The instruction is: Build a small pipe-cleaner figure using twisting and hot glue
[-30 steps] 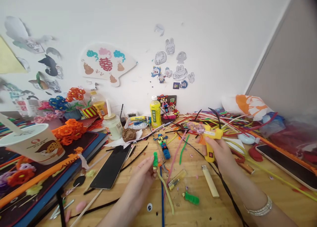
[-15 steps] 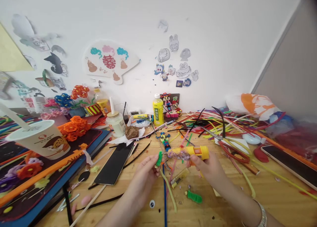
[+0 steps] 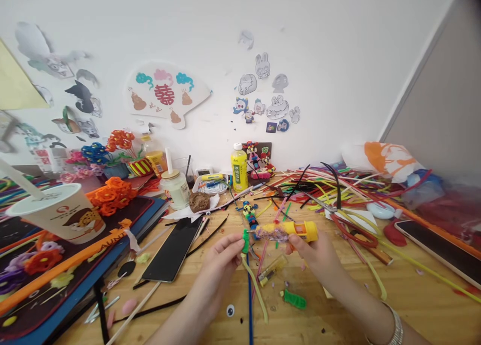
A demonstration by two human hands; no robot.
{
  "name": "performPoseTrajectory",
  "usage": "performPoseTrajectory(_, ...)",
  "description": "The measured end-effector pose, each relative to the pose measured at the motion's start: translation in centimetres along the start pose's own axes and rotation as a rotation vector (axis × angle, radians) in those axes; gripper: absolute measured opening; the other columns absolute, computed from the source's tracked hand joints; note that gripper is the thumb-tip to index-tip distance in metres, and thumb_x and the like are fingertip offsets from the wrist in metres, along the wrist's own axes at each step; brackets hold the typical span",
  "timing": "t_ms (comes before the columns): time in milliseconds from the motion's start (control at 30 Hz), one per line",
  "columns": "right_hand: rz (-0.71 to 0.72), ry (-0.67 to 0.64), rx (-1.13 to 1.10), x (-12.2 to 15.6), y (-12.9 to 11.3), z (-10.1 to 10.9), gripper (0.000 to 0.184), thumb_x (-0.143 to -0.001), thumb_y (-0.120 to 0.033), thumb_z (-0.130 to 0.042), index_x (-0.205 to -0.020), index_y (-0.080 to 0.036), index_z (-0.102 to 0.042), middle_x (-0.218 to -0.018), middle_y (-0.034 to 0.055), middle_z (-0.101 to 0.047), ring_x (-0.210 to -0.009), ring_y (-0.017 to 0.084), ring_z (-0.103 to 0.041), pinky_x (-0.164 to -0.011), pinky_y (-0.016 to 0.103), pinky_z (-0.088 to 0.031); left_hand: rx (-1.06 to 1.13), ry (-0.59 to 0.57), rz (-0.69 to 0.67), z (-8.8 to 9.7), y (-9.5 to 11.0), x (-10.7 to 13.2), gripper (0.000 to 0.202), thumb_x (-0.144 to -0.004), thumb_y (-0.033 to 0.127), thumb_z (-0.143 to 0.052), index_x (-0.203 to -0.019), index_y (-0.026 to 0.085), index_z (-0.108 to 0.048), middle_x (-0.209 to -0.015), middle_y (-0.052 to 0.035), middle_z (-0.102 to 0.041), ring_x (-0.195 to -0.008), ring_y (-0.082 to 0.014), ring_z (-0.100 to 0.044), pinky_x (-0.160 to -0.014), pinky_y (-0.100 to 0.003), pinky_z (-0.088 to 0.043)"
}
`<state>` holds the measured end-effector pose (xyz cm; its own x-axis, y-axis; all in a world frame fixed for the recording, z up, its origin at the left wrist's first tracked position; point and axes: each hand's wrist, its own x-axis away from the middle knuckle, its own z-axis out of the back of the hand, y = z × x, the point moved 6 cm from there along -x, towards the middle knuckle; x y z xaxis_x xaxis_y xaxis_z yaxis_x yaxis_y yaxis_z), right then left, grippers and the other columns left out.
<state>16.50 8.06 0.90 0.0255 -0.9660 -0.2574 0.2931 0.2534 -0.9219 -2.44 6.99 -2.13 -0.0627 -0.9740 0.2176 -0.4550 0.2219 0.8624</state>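
Observation:
My right hand [image 3: 315,252] grips a yellow glue gun [image 3: 289,230] held level over the wooden table [image 3: 376,305], its nozzle aimed left. My left hand [image 3: 221,260] pinches a small green pipe-cleaner piece [image 3: 245,239] right at the nozzle tip; a yellow-green pipe cleaner [image 3: 255,290] trails down from it. Below the hands lie a clear lighter [image 3: 272,270], a green twisted piece [image 3: 294,300] and a googly eye [image 3: 230,311]. A small blue and yellow pipe-cleaner figure [image 3: 248,212] lies just beyond the hands.
A heap of coloured pipe cleaners [image 3: 330,187] covers the back right, a phone [image 3: 439,249] at the right edge. A paper cup [image 3: 60,217], orange flowers [image 3: 110,194], a jar [image 3: 176,188] and a yellow bottle [image 3: 239,169] stand at left and back. A black card [image 3: 171,252] lies left of the hands.
My right hand brought the glue gun down from the right and turned it level, nozzle to the green piece. My left hand raised the green piece slightly to meet it.

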Motion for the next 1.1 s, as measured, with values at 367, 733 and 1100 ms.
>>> performPoseTrajectory(367,0.008,0.009,0.003,0.38,0.25,0.04,0.043,-0.071,-0.057,-0.05,-0.067,-0.015,-0.057,-0.052,0.0033,-0.057,-0.047,0.015,-0.054,-0.035,0.02,-0.04,0.006,0.072,-0.001,0.21,0.02,0.13,0.023,-0.052,0.025,-0.078,-0.07,0.014,-0.068,-0.066,-0.0009,-0.062,-0.056,-0.0069,-0.049,-0.054,-0.019,-0.036)
performPoseTrajectory(733,-0.017,-0.001,-0.022,0.44,0.3,-0.05,0.045,-0.071,-0.059,-0.05,-0.075,-0.014,-0.056,-0.053,0.0009,-0.053,-0.044,0.013,-0.051,-0.034,0.02,-0.04,0.025,0.05,0.001,0.04,0.13,0.19,0.022,-0.055,0.024,-0.077,-0.073,0.014,-0.068,-0.071,-0.0017,-0.063,-0.063,-0.0087,-0.051,-0.057,-0.019,-0.036)
performPoseTrajectory(1100,-0.036,0.017,-0.02,0.42,0.16,0.01,0.044,-0.069,-0.061,-0.049,-0.056,-0.019,-0.048,-0.048,-0.0013,-0.046,-0.042,0.012,-0.046,-0.035,0.021,-0.04,-0.011,0.048,0.012,-0.04,0.21,0.25,0.021,-0.054,0.026,-0.077,-0.07,0.015,-0.068,-0.068,-0.0014,-0.064,-0.059,-0.0086,-0.05,-0.055,-0.02,-0.035)
